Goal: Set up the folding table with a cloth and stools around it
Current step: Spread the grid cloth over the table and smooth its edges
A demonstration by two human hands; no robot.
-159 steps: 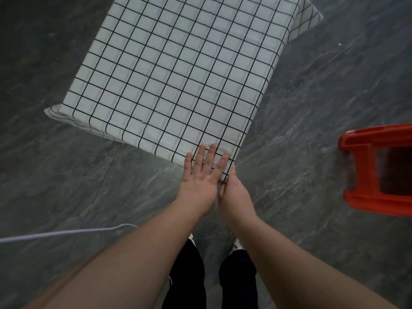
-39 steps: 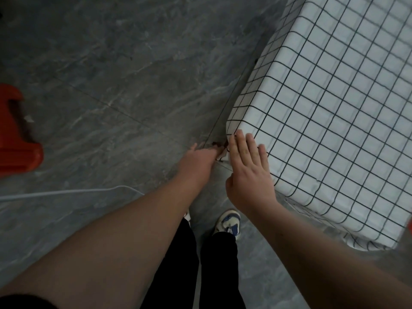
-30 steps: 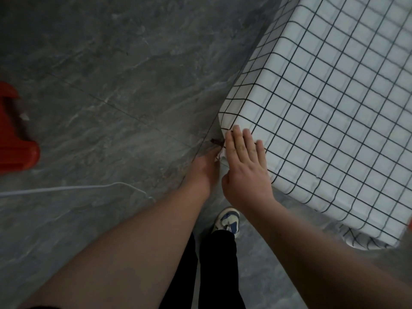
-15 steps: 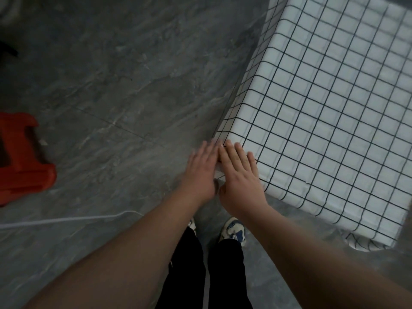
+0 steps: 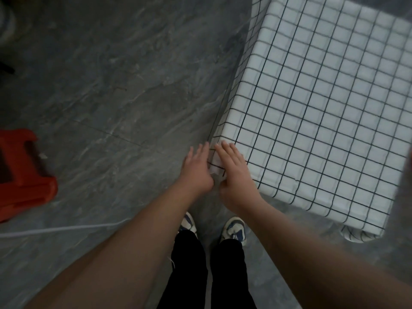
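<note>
The white black-gridded cloth (image 5: 323, 108) already covers the counter; both flat, spread hands, left hand (image 5: 197, 168) and right hand (image 5: 234, 172), press its near corner. The red plastic stool (image 5: 22, 172) waits far left.

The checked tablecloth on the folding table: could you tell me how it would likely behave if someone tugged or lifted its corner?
The checked tablecloth is probably thin and floppy: it drapes over the table edges and bunches between the left hand and right hand. With nothing weighing it down, a tug would likely slide it.
</note>
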